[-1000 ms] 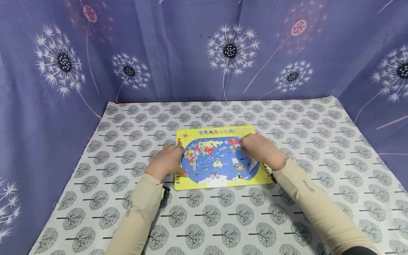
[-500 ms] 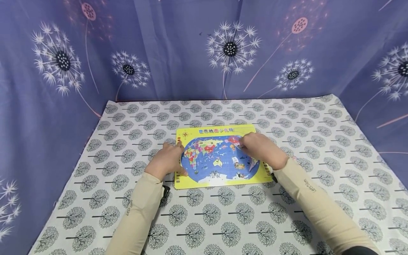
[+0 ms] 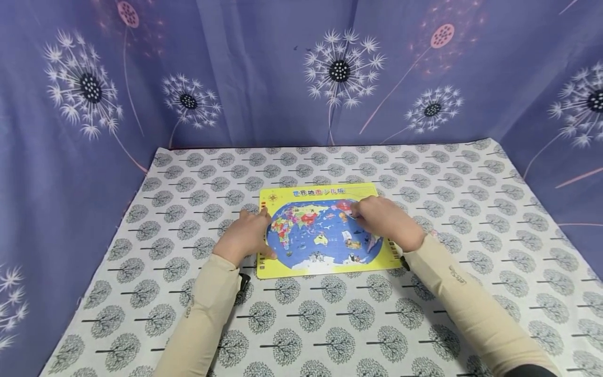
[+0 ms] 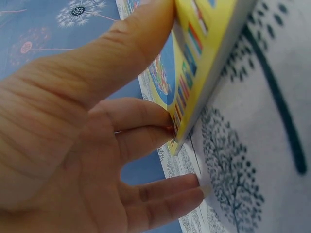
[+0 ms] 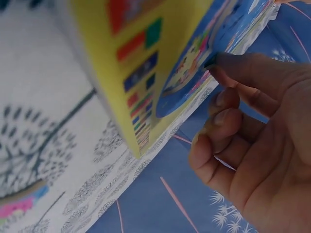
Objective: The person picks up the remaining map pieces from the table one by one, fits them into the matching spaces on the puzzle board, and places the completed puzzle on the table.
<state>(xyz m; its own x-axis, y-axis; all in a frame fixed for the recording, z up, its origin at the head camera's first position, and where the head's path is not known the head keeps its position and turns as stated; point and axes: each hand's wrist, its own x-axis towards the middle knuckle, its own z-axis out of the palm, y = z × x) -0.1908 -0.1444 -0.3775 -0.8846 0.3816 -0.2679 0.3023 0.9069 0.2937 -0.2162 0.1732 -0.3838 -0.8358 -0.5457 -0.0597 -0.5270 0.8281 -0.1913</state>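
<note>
A yellow-framed world map puzzle board (image 3: 330, 269) lies flat on the table, its blue oval map showing between my hands. My left hand (image 3: 245, 235) is at the board's left side. In the left wrist view its thumb (image 4: 141, 39) rests over the frame, two fingers touch the board's edge, and the others spread beyond it. My right hand (image 3: 388, 220) is over the map's upper right. In the right wrist view its thumb and index finger pinch a small dark blue puzzle piece (image 5: 210, 62), mostly hidden, right at the map surface; its other fingers are curled.
A small pink and blue piece with a brown edge (image 5: 24, 201) lies on the tablecloth right of the board. The tree-patterned white cloth (image 3: 311, 324) covers the table. A purple dandelion-print curtain (image 3: 264, 73) hangs behind and along both sides.
</note>
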